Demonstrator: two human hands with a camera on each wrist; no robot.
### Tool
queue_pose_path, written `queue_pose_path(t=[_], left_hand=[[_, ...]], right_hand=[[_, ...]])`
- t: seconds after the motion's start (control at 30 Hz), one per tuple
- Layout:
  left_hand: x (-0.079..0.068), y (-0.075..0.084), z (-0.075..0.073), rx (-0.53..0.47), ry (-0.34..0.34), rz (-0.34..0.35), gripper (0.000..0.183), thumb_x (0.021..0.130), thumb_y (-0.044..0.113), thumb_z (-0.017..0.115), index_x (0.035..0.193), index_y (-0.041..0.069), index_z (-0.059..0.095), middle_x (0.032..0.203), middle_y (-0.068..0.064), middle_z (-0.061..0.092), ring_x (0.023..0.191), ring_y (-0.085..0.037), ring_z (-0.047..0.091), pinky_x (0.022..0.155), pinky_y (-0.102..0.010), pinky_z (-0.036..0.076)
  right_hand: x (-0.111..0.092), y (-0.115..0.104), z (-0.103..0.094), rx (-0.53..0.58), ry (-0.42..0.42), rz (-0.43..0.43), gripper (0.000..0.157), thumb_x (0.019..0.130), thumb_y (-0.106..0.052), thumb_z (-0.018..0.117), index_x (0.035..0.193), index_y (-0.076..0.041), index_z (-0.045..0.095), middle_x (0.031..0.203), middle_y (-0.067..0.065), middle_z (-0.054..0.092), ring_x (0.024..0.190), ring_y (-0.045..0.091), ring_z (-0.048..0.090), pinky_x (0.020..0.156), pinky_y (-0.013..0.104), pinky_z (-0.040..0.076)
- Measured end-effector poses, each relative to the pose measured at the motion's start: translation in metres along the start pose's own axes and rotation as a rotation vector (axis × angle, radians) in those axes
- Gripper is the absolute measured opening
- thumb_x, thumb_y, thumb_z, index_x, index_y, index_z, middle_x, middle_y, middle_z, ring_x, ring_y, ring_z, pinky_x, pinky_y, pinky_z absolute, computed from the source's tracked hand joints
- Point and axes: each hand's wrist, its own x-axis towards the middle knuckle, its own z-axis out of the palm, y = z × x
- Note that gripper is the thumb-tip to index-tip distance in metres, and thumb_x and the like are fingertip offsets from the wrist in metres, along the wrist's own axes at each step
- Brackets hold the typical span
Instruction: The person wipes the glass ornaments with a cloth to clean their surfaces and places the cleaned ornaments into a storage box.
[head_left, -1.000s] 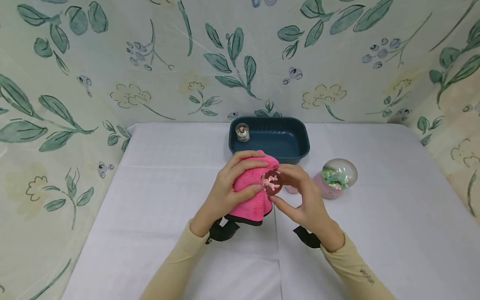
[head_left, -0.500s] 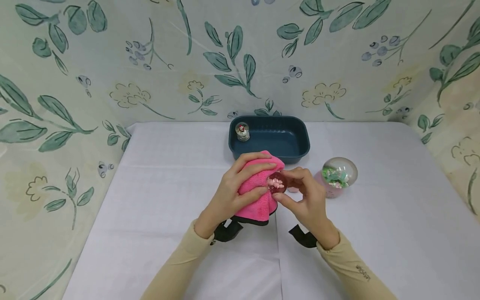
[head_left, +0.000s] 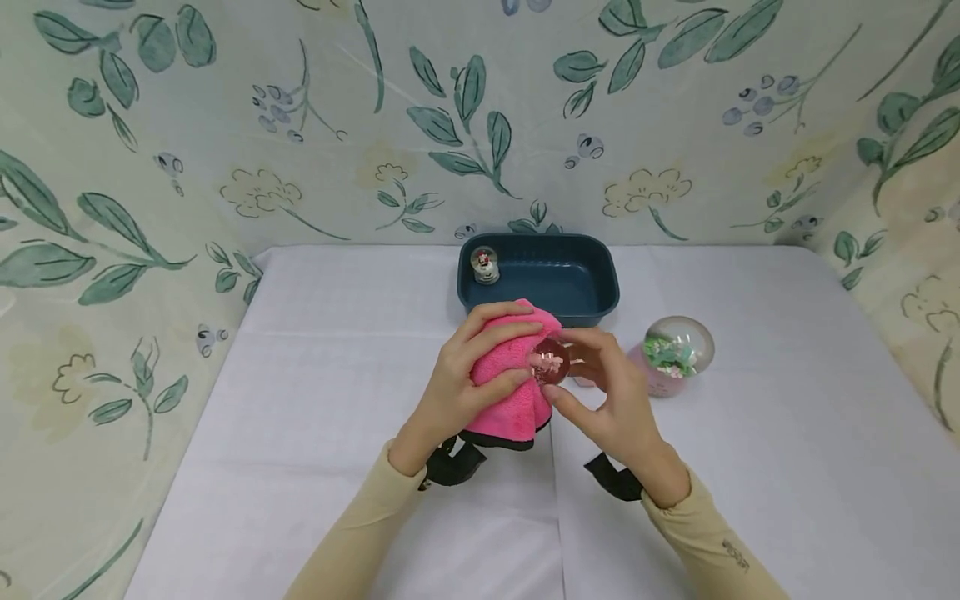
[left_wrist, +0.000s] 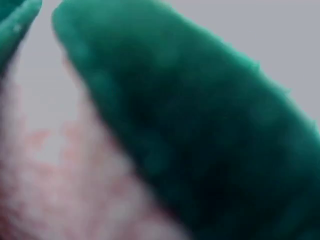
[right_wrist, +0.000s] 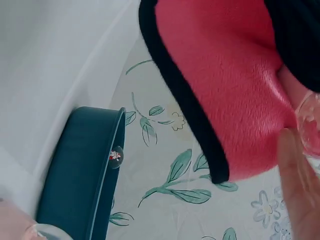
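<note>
In the head view my left hand (head_left: 465,371) grips a folded pink cloth (head_left: 506,408) with black edging, its fingers spread over the top and the thumb in front. The cloth is up against a small snow globe (head_left: 551,362) with a reddish dome and pale pink figures inside. My right hand (head_left: 611,387) holds this globe between thumb and fingers; its base is hidden. In the right wrist view the pink cloth (right_wrist: 225,95) hangs beside the globe (right_wrist: 311,120) at the right edge. A blurred, fuzzy dark green surface (left_wrist: 190,110) fills most of the left wrist view.
A dark blue tray (head_left: 609,279) stands behind the hands, a small snow globe (head_left: 485,265) in its left end. Right of my right hand stands a larger snow globe (head_left: 678,350) on a pink base. A pale pink object (head_left: 583,381) is mostly hidden behind my right hand.
Both hands, with the cloth and the small globe, shift slightly right and then partly back left. The globe's inner figures show at a different tilt. The tray and larger globe stay put.
</note>
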Motion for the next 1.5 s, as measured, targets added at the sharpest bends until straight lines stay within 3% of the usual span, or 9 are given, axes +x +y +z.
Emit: queue_pose_path(t=[0.17,0.33,0.53,0.73,0.83,1.0,1.23,1.4,1.5], left_hand=[[0.001,0.002,-0.004,-0.011,-0.011,-0.013,0.044,0.080,0.004,0.071,0.122,0.003,0.059,0.133,-0.012,0.046,0.126,-0.027,0.041,0.087,-0.036,0.052],[0.001,0.001,-0.001,0.011,-0.034,0.005,0.043,0.080,0.003,0.069,0.122,0.003,0.058,0.133,-0.013,0.045,0.126,-0.027,0.041,0.089,-0.035,0.051],[0.002,0.002,0.003,0.033,-0.041,0.031,0.042,0.080,0.002,0.070,0.120,0.003,0.058,0.133,-0.015,0.044,0.128,-0.028,0.040,0.090,-0.035,0.050],[-0.001,0.000,0.007,0.011,-0.029,0.007,0.040,0.080,0.003,0.070,0.118,0.003,0.059,0.131,-0.014,0.045,0.127,-0.028,0.041,0.089,-0.034,0.051],[-0.002,-0.002,0.008,-0.010,-0.003,0.003,0.039,0.079,0.003,0.071,0.117,0.002,0.060,0.131,-0.014,0.046,0.127,-0.028,0.041,0.087,-0.035,0.052],[-0.002,-0.003,0.005,-0.025,0.009,0.002,0.041,0.078,0.002,0.072,0.118,0.002,0.059,0.131,-0.015,0.047,0.126,-0.029,0.042,0.085,-0.036,0.053],[0.001,0.001,0.002,-0.022,0.008,0.020,0.039,0.081,0.007,0.069,0.118,0.002,0.059,0.131,-0.015,0.047,0.126,-0.029,0.042,0.087,-0.037,0.052],[0.001,0.003,0.005,0.004,-0.021,0.052,0.037,0.081,0.004,0.070,0.117,0.002,0.059,0.130,-0.016,0.047,0.126,-0.030,0.042,0.090,-0.036,0.051],[0.001,0.004,0.007,0.016,-0.029,0.066,0.040,0.078,-0.001,0.072,0.116,0.001,0.059,0.130,-0.016,0.046,0.126,-0.030,0.042,0.091,-0.036,0.050]], right_hand=[[0.002,0.006,-0.004,-0.144,-0.032,-0.221,0.056,0.091,-0.036,0.065,0.118,0.011,0.052,0.114,0.024,0.056,0.107,0.021,0.057,0.089,0.020,0.048],[0.003,0.009,-0.004,-0.176,0.000,-0.275,0.053,0.089,-0.035,0.067,0.113,0.011,0.057,0.105,0.022,0.061,0.099,0.019,0.059,0.086,0.019,0.048],[0.000,0.006,0.002,-0.043,0.090,-0.049,0.055,0.086,-0.039,0.069,0.103,0.012,0.057,0.091,0.015,0.064,0.077,0.010,0.063,0.069,0.018,0.053],[-0.001,-0.005,0.004,0.122,0.117,0.218,0.017,0.085,-0.001,0.069,0.096,0.007,0.058,0.075,0.006,0.066,0.054,0.013,0.060,0.049,0.022,0.052],[0.000,-0.006,0.001,0.027,0.070,0.170,0.023,0.084,-0.004,0.072,0.102,0.004,0.060,0.083,0.009,0.068,0.063,0.015,0.064,0.056,0.021,0.054],[-0.001,-0.001,-0.004,-0.056,0.016,0.000,0.057,0.087,-0.037,0.069,0.117,0.010,0.052,0.108,0.017,0.061,0.088,0.014,0.065,0.076,0.020,0.053],[0.000,0.009,-0.008,-0.167,-0.027,-0.260,0.053,0.090,-0.036,0.065,0.115,0.011,0.055,0.112,0.023,0.059,0.108,0.020,0.056,0.090,0.019,0.046],[-0.002,0.009,-0.005,-0.153,0.039,-0.247,0.054,0.089,-0.038,0.067,0.108,0.012,0.059,0.099,0.020,0.063,0.093,0.016,0.061,0.083,0.017,0.049],[-0.005,0.005,0.000,-0.059,0.094,-0.098,0.050,0.089,-0.035,0.068,0.102,0.012,0.059,0.092,0.015,0.066,0.080,0.011,0.064,0.073,0.019,0.053]])
